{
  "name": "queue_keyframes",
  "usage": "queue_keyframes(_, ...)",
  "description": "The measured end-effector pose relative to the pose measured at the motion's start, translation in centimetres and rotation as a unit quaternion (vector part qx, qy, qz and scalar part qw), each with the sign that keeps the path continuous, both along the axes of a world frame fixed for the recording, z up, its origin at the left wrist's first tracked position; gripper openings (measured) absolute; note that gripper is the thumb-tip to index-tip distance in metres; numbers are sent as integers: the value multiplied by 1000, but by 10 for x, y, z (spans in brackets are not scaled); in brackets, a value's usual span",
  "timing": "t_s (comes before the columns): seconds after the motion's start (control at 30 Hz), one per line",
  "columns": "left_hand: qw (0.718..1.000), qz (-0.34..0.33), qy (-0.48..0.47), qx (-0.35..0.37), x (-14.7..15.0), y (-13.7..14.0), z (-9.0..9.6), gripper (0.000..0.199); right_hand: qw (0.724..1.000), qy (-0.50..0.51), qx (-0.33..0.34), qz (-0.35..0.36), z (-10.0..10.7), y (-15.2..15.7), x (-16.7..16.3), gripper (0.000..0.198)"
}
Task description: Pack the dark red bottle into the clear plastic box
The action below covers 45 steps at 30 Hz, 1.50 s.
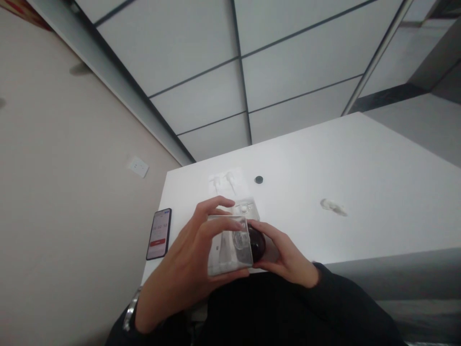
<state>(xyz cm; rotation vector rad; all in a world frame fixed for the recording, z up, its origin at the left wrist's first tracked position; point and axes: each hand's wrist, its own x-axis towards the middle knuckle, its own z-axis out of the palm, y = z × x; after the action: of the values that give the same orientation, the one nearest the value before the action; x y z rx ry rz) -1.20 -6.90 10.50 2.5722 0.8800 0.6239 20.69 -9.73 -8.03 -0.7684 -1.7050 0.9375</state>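
Note:
Near the front edge of the white table, my left hand (183,264) is wrapped round a clear plastic box (225,262), fingers over its top and thumb beneath. My right hand (288,254) grips a dark, glossy, rounded object (257,244) at the box's right side. Whether that object is partly inside the box or only pressed against it, I cannot tell. Circular ridges show through the clear wall. Just beyond my fingers lies another clear plastic piece (252,206), partly hidden by my left hand.
On the white table (295,187) lie a small dark disc (259,179), a crumpled whitish piece (333,207) and a pale sheet with two white items (229,179). A lit phone (159,234) rests by the left wall. Panelled doors (201,62) stand behind the table.

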Motion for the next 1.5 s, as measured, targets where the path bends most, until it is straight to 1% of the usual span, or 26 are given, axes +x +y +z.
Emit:
queue_keyframes(0.17, 999, 31, -18, -19, -11, 0, -9, 69, 1000, 1, -10, -1, -2, 1, -1, 81)
queue_keyframes(0.27, 998, 52, -28, -36, -17, 0, -15, 73, 1000, 4, -3, 4, -3, 2, -1, 80)
queue_keyframes(0.43, 996, 57, -54, -50, -28, -3, -24, 82, 1000, -2, -8, 4, -3, 1, -1, 80)
queue_keyframes(0.53, 992, 78, -64, -76, -36, -6, -32, 87, 1000, 1, -10, 6, -3, 1, -1, 81)
queue_keyframes(0.67, 978, 130, -107, -122, -42, -9, -46, 91, 1000, 2, -8, 6, -3, 1, -2, 82)
queue_keyframes(0.73, 969, 152, -149, -128, -42, -9, -55, 93, 1000, -1, -8, 4, -4, 1, -1, 82)
queue_keyframes(0.8, 953, 167, -208, -147, -40, -9, -66, 95, 1000, -2, -6, 2, -5, 0, -1, 82)
queue_keyframes(0.87, 922, 178, -287, -188, -36, -10, -79, 94, 1000, -4, -5, 1, -6, 0, 0, 83)
queue_keyframes(0.97, 850, 203, -419, -248, -24, -16, -101, 97, 1000, -10, -8, -2, -8, -1, 1, 83)
queue_keyframes(1.03, 790, 222, -502, -272, -12, -22, -115, 98, 1000, -14, -6, -3, -9, -1, 1, 82)
queue_keyframes(1.1, 713, 256, -589, -282, 0, -30, -124, 91, 1000, -16, -1, -5, -9, -1, 0, 81)
queue_keyframes(1.17, 634, 292, -651, -298, 9, -38, -128, 83, 1000, -15, -1, -7, -9, -1, 0, 81)
queue_keyframes(1.2, 605, 301, -668, -312, 13, -42, -128, 79, 1000, -15, -1, -8, -9, -1, -1, 80)
queue_keyframes(1.23, 589, 302, -675, -326, 14, -46, -127, 76, 1000, -14, -1, -9, -9, -1, -1, 81)
queue_keyframes(1.27, 583, 297, -676, -338, 15, -49, -126, 73, 1000, -14, -1, -10, -10, -2, -1, 81)
queue_keyframes(1.3, 588, 290, -673, -344, 16, -53, -125, 72, 1000, -13, 0, -9, -10, -2, -1, 81)
queue_keyframes(1.33, 599, 285, -664, -343, 15, -55, -124, 71, 1000, -13, 2, -9, -10, -2, -1, 81)
queue_keyframes(1.43, 653, 280, -630, -312, 14, -55, -122, 71, 1000, -15, 2, -11, -12, -2, 0, 81)
queue_keyframes(1.5, 699, 268, -596, -291, 12, -51, -121, 79, 1000, -16, 2, -13, -13, -3, 0, 81)
